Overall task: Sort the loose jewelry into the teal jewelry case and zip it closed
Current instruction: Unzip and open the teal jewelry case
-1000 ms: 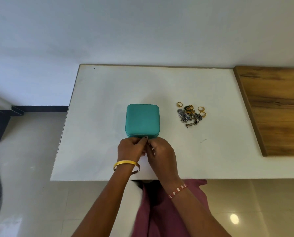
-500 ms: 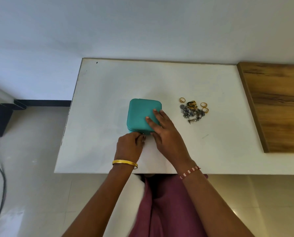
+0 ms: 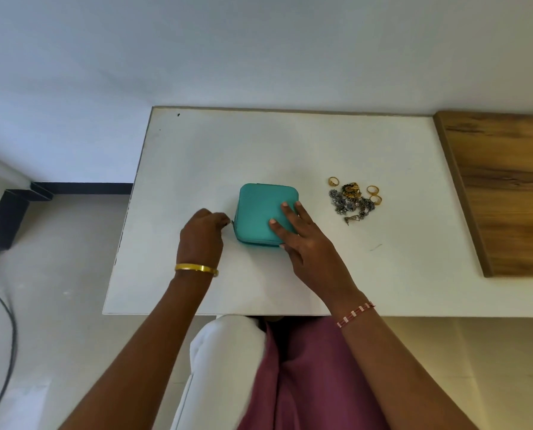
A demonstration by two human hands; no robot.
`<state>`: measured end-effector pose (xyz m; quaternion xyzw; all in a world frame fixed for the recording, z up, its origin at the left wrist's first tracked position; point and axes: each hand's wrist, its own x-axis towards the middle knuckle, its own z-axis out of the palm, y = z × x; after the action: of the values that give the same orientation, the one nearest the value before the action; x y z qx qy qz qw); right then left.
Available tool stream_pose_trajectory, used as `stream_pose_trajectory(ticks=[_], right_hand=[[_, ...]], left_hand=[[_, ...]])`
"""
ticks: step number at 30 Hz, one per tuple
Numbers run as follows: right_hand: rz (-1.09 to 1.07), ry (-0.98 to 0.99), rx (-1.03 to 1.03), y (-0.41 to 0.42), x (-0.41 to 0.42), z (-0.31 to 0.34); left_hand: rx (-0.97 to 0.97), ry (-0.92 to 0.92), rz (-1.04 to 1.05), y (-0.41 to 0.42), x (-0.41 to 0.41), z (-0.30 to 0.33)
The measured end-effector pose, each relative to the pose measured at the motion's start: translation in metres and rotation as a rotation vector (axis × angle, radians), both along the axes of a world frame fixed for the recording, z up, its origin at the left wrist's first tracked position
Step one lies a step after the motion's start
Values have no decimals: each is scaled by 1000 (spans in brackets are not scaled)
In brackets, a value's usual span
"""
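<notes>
The case (image 3: 266, 216) lies shut near the middle of the white worktop (image 3: 197, 156), lid up, with the jewelry (image 3: 353, 201) heaped just to its right and not touching it: a tangle of silver pieces with gold rings around its edge. Our right hand (image 3: 302, 240) lies flat on the lid's near right part, fingers straight and spread, pressing rather than gripping. Our left hand (image 3: 201, 234) is curled at the case's left edge, fingertips bunched where the zip runs; they seem to pinch the pull, though the pull itself is too small to make out. We judge the step in hand to be unzipping, so nothing is sorted yet. To do it well we keep the right palm's weight steady so the case does not slide or turn, and we draw the pull along the seam, following the rounded corners rather than tugging outward. At the back corners we may need to shift the pressing hand so it does not block the lid. We should keep the case from creeping right, or it could scatter the rings toward the wooden board (image 3: 507, 193).
</notes>
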<state>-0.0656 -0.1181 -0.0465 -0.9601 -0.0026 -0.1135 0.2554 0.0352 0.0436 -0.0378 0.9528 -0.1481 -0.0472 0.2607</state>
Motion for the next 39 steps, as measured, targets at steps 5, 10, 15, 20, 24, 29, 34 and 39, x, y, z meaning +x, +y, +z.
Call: stream_pose_trajectory(ticks=[5, 10, 15, 20, 24, 29, 34, 39], right_hand=[[25, -14, 12, -3, -1, -3], [24, -36, 8, -5, 0, -7], [4, -31, 45, -3, -1, -7], [-40, 28, 98, 4, -8, -11], [-103, 19, 86, 7, -10, -11], [-104, 14, 91, 2, -9, 1], [-115, 35, 156, -5, -3, 24], [-129, 37, 321, -13, 14, 41]], left_hand=[[-17, -24, 1, -22, 37, 0], [-47, -6, 23, -46, 53, -1], [-369, 151, 302, -38, 37, -8], [-683, 365, 340, -24, 1, -9], [-624, 296, 247, -16, -22, -17], [-556, 237, 194, -11, -38, -17], [-565, 231, 243, -10, -47, -13], [-592, 258, 266, -12, -50, -13]])
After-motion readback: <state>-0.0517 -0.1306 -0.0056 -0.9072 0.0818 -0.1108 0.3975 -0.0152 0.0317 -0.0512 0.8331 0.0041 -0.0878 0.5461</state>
